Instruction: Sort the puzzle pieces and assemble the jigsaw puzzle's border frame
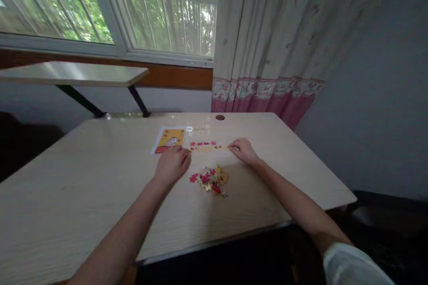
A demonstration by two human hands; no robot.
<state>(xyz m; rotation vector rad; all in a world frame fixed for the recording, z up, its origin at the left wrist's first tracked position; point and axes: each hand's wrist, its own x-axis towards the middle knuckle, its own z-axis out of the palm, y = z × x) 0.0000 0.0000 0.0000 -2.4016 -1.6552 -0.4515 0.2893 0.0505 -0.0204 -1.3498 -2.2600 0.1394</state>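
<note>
A row of yellow jigsaw puzzle pieces [207,148] lies across the table between my hands. My left hand [172,164] has curled fingers at the row's left end, over the lower edge of a picture sheet [173,138]. At the row's right end, my right hand [244,150] pinches with thumb and forefinger. The fingers of both hands hide the row's ends. Just beyond it runs a shorter red row of puzzle pieces [203,143]. Closer to me, between my forearms, is a loose pile of red, yellow and white puzzle pieces [210,179].
The pale wooden table [284,204] has a round cable hole [220,117] near its far edge. Several small pieces [199,129] lie beside the sheet. A raised shelf [73,73] stands at back left, below the window. A curtain [264,53] hangs behind.
</note>
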